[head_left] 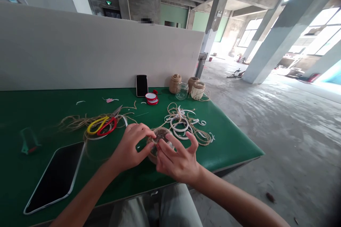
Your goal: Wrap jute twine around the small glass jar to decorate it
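A glass jar [160, 133] with twine round it stands near the table's front edge, between my two hands. My left hand [134, 145] is closed on the jar's left side, thumb and forefinger at the rim. From the right, my right hand [177, 159] closes its thumb and forefinger at the near side of the jar, while its other fingers are partly raised. My fingers hide much of the jar's wall, and any strand pinched there is too small to make out. Just beyond lies a tangle of twine and white strips [182, 122].
Left of my hands lie scissors with yellow and red handles [102, 126] on loose twine, and a large phone [55, 177]. Farther back are a smaller phone [142, 86], red-rimmed tape rolls [151, 98], a bare glass jar [182, 91] and twine-wrapped jars [175, 84]. A white partition [101, 53] borders the green table [221, 142].
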Action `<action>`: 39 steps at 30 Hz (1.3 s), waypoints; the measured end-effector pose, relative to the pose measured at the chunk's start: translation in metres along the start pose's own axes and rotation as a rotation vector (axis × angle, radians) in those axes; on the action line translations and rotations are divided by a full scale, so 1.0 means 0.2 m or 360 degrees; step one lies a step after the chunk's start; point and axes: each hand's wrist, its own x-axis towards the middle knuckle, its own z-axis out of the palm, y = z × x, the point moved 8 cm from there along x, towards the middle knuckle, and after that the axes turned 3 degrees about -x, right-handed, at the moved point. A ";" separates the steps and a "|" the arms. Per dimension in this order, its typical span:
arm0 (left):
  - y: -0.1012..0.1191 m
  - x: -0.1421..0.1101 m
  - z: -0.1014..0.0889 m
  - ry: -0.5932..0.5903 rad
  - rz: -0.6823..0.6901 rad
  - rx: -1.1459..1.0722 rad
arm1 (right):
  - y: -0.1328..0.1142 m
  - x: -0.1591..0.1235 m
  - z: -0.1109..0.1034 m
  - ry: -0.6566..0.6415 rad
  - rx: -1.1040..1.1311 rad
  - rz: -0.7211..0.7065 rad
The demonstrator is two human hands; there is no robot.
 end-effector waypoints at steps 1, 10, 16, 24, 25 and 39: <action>0.00 0.00 0.00 -0.0007 -0.0006 0.0010 | 0.02 0.02 0.00 -0.0068 0.0045 0.0071; -0.03 -0.01 -0.01 -0.0183 -0.0032 0.0142 | 0.17 0.03 0.15 -0.0751 0.0272 0.0789; -0.09 -0.03 -0.03 -0.0326 -0.0065 0.0257 | 0.17 0.00 0.20 -0.0822 0.0433 0.0899; -0.16 -0.07 -0.07 -0.0235 -0.0057 0.0232 | 0.20 0.01 0.24 -0.1105 0.0976 0.0800; -0.16 -0.07 -0.08 -0.0227 -0.0051 0.0224 | 0.20 0.02 0.25 -0.1137 0.1020 0.0758; -0.20 -0.09 -0.05 -0.0316 -0.0321 -0.0075 | 0.12 0.04 0.07 -0.0837 0.0526 0.0307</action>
